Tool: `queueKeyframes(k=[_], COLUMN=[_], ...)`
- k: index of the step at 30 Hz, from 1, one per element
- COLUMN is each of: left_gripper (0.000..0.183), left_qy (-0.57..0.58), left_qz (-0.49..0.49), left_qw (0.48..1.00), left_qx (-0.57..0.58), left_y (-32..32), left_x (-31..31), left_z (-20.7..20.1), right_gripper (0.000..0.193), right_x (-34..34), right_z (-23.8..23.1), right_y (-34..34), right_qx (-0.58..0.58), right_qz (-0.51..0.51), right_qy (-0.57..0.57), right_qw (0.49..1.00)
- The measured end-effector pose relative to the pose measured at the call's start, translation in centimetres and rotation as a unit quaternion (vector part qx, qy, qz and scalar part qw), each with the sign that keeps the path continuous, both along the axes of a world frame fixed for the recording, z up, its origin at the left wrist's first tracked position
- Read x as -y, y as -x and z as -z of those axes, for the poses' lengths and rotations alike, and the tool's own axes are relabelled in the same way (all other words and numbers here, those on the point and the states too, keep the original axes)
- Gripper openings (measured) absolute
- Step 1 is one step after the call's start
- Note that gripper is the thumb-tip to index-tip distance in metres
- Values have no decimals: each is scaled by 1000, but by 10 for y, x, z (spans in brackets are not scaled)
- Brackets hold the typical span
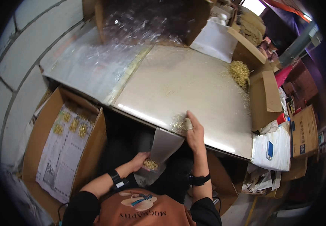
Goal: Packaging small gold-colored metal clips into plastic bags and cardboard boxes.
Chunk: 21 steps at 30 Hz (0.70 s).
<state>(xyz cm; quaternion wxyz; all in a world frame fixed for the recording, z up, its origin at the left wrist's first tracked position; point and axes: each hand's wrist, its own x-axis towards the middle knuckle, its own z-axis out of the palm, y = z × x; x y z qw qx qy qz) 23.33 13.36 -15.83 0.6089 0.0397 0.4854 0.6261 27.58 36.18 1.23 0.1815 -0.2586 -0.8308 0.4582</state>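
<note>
Passable over the middle of the tabletop (pixel 193 84), and leftward from it across the plastic-covered surface (pixel 83 71). Closed off beyond its far edge by a large cardboard box (pixel 100 22) holding clear plastic (pixel 144 22); hemmed at its far right corner by a golden pile (pixel 239 72), along its right edge by a carton (pixel 261 101). Crowded at its near edge by a small heap (pixel 177 122), the right hand (pixel 195 135) and a sloping grey sheet (pixel 166 145).

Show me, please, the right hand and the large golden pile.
Right hand (pixel 195 134): head view, middle of the hand.
Large golden pile (pixel 239 73): head view, middle of its visible surface.
</note>
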Motion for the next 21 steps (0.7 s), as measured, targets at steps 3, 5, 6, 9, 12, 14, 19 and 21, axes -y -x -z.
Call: queueKeyframes(k=[3,5,6,9,12,14,19,21], left_gripper=[40,41,41,42,34,29,49,49], left_qy=[-15,-22,-30,0,-53,-56,-43,-42], left_qz=[13,29,45,19,9,-11,78,85], left_qw=[1000,999,998,1000,995,993,995,994], left_qx=[17,22,27,7,87,107,55,48], left_y=[1,1,0,-5,-10,-10,-9,-12], left_x=[-8,-16,-19,-17,-12,-5,25,25], left_z=[-13,-12,-9,9,14,2,-13,-38], right_gripper=[41,49,52,51,51,45,32,28], right_x=[7,32,43,77,90,90,80,82], right_z=[7,6,6,6,7,12,34,38], right_y=[-3,-7,-12,-40,-83,-105,-144,-155], right_qx=[32,47,45,47,16,22,24,56], right_qz=[-136,-172,-187,-218,-230,-200,-97,-68], right_qy=[-269,-291,-292,-248,-108,-38,10,29], right_qw=[953,940,937,943,967,979,995,996])
